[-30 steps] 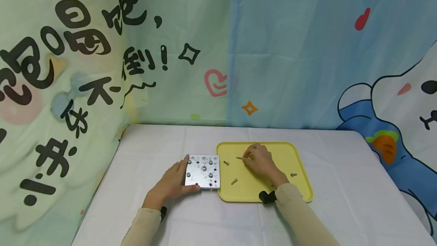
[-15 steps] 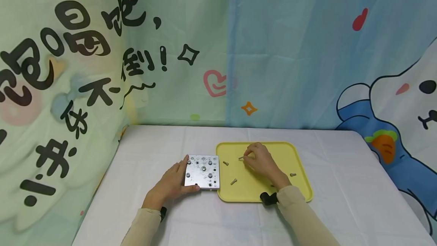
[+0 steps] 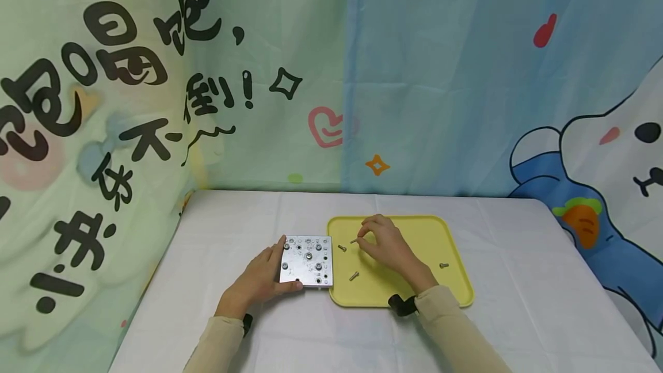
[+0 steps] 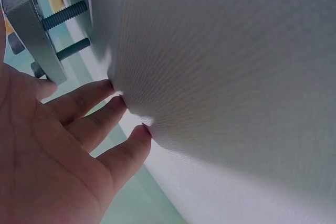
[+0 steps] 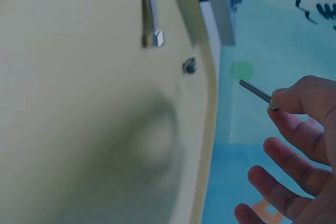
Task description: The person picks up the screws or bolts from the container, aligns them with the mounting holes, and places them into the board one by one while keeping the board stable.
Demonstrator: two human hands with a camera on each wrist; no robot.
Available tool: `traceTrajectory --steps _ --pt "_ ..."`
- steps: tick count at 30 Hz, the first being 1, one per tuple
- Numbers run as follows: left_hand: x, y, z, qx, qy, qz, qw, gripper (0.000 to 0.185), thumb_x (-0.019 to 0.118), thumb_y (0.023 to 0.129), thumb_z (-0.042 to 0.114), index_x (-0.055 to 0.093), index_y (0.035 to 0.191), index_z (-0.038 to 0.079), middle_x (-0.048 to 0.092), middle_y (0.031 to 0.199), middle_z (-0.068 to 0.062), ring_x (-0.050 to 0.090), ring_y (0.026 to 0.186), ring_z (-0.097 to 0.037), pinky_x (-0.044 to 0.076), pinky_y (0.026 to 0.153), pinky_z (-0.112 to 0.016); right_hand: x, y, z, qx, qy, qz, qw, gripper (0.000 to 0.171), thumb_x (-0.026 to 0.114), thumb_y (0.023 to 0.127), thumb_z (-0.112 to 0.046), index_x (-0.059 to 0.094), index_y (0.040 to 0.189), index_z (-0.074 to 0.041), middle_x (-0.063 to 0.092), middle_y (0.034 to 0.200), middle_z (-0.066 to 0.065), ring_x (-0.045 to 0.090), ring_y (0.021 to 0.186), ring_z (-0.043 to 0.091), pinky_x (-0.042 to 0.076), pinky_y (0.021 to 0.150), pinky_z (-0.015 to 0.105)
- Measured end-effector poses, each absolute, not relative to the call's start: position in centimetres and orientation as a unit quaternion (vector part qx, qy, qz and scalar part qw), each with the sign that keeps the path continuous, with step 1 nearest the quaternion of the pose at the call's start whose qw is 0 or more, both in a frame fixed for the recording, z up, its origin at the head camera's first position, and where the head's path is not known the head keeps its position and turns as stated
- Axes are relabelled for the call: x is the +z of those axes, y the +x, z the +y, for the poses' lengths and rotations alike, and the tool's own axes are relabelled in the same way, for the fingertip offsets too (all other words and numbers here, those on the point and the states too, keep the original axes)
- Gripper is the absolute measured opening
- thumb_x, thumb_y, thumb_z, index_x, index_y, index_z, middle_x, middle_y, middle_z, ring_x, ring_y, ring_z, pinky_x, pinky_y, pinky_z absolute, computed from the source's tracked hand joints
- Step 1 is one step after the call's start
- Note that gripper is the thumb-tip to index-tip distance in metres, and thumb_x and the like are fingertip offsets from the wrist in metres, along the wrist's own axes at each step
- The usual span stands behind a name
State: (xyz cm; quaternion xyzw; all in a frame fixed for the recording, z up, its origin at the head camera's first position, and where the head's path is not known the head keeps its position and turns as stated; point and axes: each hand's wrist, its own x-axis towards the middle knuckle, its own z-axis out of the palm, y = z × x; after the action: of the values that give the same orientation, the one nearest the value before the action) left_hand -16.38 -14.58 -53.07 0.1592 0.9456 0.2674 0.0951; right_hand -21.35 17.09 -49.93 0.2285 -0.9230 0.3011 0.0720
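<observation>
The person's right grip (image 3: pixel 387 244) is clamped on the head of a screw (image 5: pixel 256 93) above the yellow tray (image 3: pixel 383 288), where three more screws (image 3: pixel 354 276) lie, while the left grip (image 3: pixel 260 274) holds the metal plate (image 3: pixel 297 262) by its left side and near edge, just beside the tray on the white-covered table (image 3: pixel 311 332).

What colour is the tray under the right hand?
The tray is plain yellow, which shows best in the head view.
</observation>
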Motion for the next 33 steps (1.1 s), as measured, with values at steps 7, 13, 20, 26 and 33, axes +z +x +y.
traceTrajectory --steps 7,13,20,26,33 --pt "-53.0 -16.4 -14.6 0.267 0.158 0.946 0.095 0.114 0.078 0.080 0.059 0.017 0.160 0.006 0.040 0.148 -0.028 0.041 0.135 -0.044 0.035 0.111 -0.052 -48.9 -20.7 15.7 0.284 0.254 -0.921 0.083 0.008 0.077 0.087 -0.011 0.070 0.085 -0.012 0.062 0.116 0.013 0.056 0.114 0.036 0.047 0.093 0.056" --pt "-53.0 -16.3 -14.6 0.271 0.157 0.945 0.096 0.115 0.078 0.079 0.059 0.017 0.160 0.007 0.040 0.148 -0.027 0.040 0.136 -0.044 0.034 0.112 -0.052 -48.5 -20.3 14.4 0.268 0.270 -0.921 0.082 0.009 0.077 0.086 -0.012 0.069 0.084 -0.014 0.062 0.116 0.011 0.056 0.113 0.034 0.047 0.093 0.055" --pt "-53.0 -16.3 -14.6 0.271 0.160 0.944 0.096 0.115 0.079 0.079 0.058 0.017 0.160 0.006 0.041 0.148 -0.027 0.041 0.135 -0.044 0.035 0.112 -0.052 -48.6 -20.1 13.3 0.261 0.291 -0.917 0.083 0.010 0.077 0.085 -0.012 0.068 0.083 -0.014 0.063 0.114 0.009 0.057 0.110 0.031 0.049 0.088 0.052" --pt "-52.9 -16.4 -14.6 0.271 0.158 0.945 0.093 0.114 0.078 0.079 0.059 0.017 0.161 0.007 0.041 0.148 -0.027 0.040 0.136 -0.043 0.034 0.112 -0.051 -48.8 -20.0 12.4 0.262 0.307 -0.913 0.068 0.005 0.074 0.087 -0.011 0.069 0.085 -0.012 0.063 0.113 0.009 0.058 0.106 0.031 0.050 0.086 0.050" --pt "-52.9 -16.4 -14.6 0.271 0.161 0.945 0.089 0.114 0.078 0.080 0.059 0.017 0.160 0.007 0.041 0.148 -0.027 0.041 0.136 -0.043 0.034 0.112 -0.051 -49.1 -20.0 12.0 0.247 0.310 -0.916 0.057 0.006 0.073 0.088 -0.014 0.069 0.085 -0.013 0.063 0.113 0.008 0.058 0.106 0.029 0.050 0.086 0.050"
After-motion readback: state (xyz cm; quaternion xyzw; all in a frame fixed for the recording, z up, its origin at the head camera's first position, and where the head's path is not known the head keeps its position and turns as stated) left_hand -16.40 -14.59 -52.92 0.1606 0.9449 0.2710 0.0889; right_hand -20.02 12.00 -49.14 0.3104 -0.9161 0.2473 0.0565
